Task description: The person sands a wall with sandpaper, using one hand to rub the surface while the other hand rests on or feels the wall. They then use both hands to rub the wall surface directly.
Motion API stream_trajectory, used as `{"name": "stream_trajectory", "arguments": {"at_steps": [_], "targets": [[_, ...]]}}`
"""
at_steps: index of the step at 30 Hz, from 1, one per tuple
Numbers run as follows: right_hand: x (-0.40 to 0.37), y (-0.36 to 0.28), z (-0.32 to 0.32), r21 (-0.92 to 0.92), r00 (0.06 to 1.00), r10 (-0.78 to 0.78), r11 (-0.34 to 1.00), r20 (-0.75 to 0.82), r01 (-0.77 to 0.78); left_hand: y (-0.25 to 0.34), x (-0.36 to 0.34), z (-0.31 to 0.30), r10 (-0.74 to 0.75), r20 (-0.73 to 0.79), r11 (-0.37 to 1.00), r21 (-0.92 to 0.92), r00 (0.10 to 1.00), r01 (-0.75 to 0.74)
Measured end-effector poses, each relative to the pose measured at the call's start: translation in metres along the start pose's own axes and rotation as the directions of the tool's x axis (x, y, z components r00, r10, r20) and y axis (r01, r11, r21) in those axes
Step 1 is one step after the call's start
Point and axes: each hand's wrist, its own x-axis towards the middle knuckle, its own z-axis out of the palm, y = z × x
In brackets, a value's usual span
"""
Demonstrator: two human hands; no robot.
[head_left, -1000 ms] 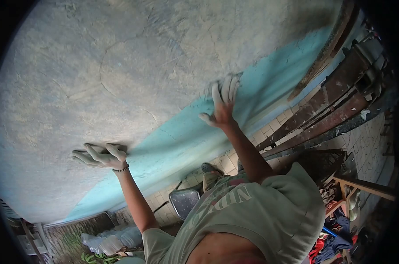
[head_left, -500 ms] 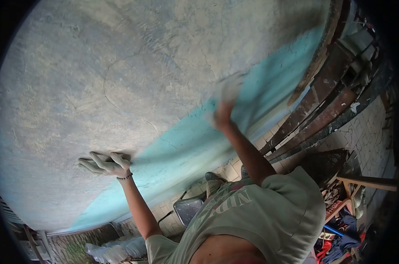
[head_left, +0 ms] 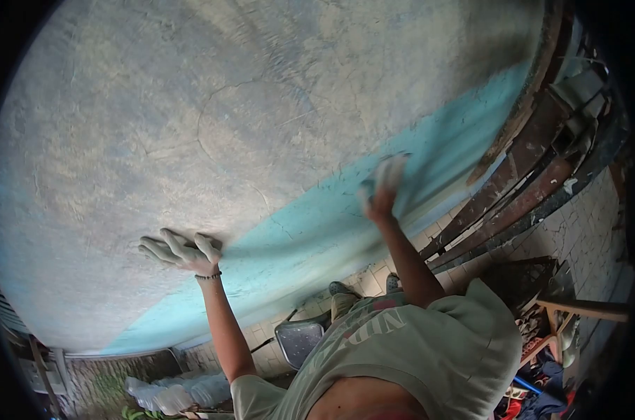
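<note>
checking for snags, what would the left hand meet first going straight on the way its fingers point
The way looks free: the left hand seems to lie against the wall, and only more grey wall shows ahead, though depth near the picture's edge is unclear.

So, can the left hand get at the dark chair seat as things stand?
Probably not without bending: the dark chair seat looks low, near the shoes, while the left hand is up against the wall. Nothing visible blocks the way down.
</note>
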Motion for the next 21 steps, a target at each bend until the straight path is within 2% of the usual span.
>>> {"name": "stream_trajectory", "arguments": {"at_steps": [3, 5, 7, 10, 11, 12, 14, 16, 18, 19, 21], "targets": [[0.064, -0.019, 0.000, 0.247, 0.919, 0.292, 0.942, -0.263, -0.228, 0.005, -0.001, 0.001, -0.033, 0.004, 0.999, 0.005, 0.999, 0.033], [0.038, -0.034, 0.042, 0.274, 0.980, 0.101, 0.960, -0.171, -0.051, 0.004, -0.002, 0.001, -0.031, 0.001, 0.999, 0.005, 1.000, 0.031], [0.020, -0.110, 0.029, 0.114, 0.972, -0.233, 0.966, -0.012, 0.233, 0.004, -0.003, 0.001, -0.036, 0.005, 0.999, 0.007, 0.999, 0.036], [-0.055, -0.063, 0.030, 0.007, 0.896, -0.390, 0.917, 0.212, 0.398, 0.000, -0.008, 0.000, -0.020, 0.025, 0.999, 0.028, 0.999, 0.019], [-0.059, -0.039, 0.022, -0.069, 0.935, -0.285, 0.950, 0.210, 0.305, 0.000, -0.012, 0.002, -0.008, 0.020, 0.999, 0.038, 1.000, 0.007], [-0.051, -0.020, 0.019, -0.006, 0.973, -0.146, 0.989, 0.180, 0.149, -0.001, -0.017, 0.004, 0.035, 0.010, 0.996, 0.079, 0.999, -0.035], [0.018, -0.036, 0.006, 0.097, 0.995, 0.043, 0.995, -0.087, -0.034, 0.006, -0.016, 0.005, 0.057, -0.012, 0.993, 0.106, 0.998, -0.056], [0.016, -0.036, 0.051, 0.246, 0.990, 0.005, 0.969, -0.143, 0.031, 0.007, -0.018, 0.007, 0.036, -0.005, 0.993, 0.117, 0.999, -0.035], [0.022, -0.102, 0.060, 0.202, 0.982, -0.141, 0.965, -0.126, 0.165, 0.005, -0.026, 0.007, -0.016, 0.007, 0.994, 0.106, 1.000, 0.015], [0.032, -0.155, 0.040, 0.094, 0.963, -0.261, 0.959, -0.070, 0.267, 0.003, -0.028, 0.006, -0.017, 0.013, 0.995, 0.104, 1.000, 0.015], [-0.041, -0.146, 0.041, 0.068, 0.874, -0.427, 0.903, 0.233, 0.424, 0.001, -0.031, 0.005, -0.015, 0.021, 0.995, 0.096, 1.000, 0.013]]}}
